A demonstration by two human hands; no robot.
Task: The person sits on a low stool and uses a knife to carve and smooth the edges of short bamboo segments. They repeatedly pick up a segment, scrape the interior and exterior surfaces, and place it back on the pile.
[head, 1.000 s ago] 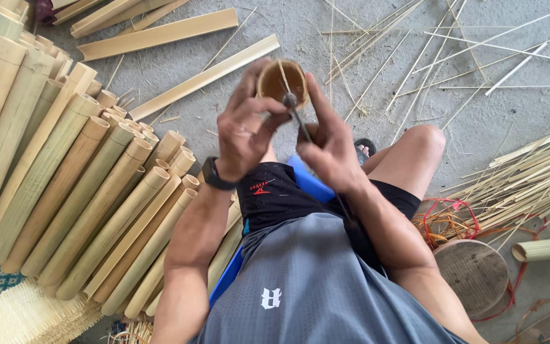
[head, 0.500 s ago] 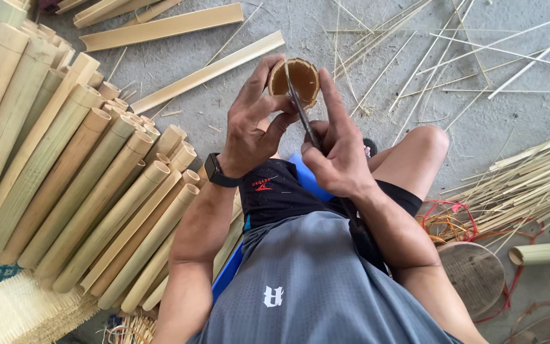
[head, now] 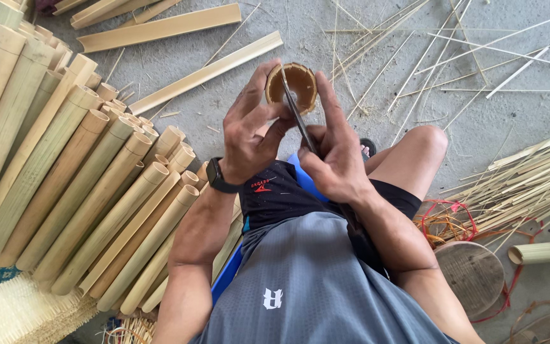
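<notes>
My left hand (head: 249, 130) grips a short hollow bamboo section (head: 300, 83), its open end turned toward me. My right hand (head: 335, 153) holds a thin dark knife blade (head: 295, 111) that lies across the rim of the bamboo section. The forefinger of my right hand stretches along the tube's right side. Both hands are raised in front of my chest, above my knees. A black watch (head: 216, 177) sits on my left wrist.
A heap of long bamboo tubes (head: 65, 172) lies to my left. Flat bamboo slats (head: 160, 28) lie on the concrete floor ahead. Thin bamboo strips (head: 529, 185) are scattered to the right, beside a round wooden block (head: 472, 274) and another bamboo tube (head: 545, 251).
Both hands with the bamboo section have shifted slightly to the right and up in view. The blade stays on the rim.
</notes>
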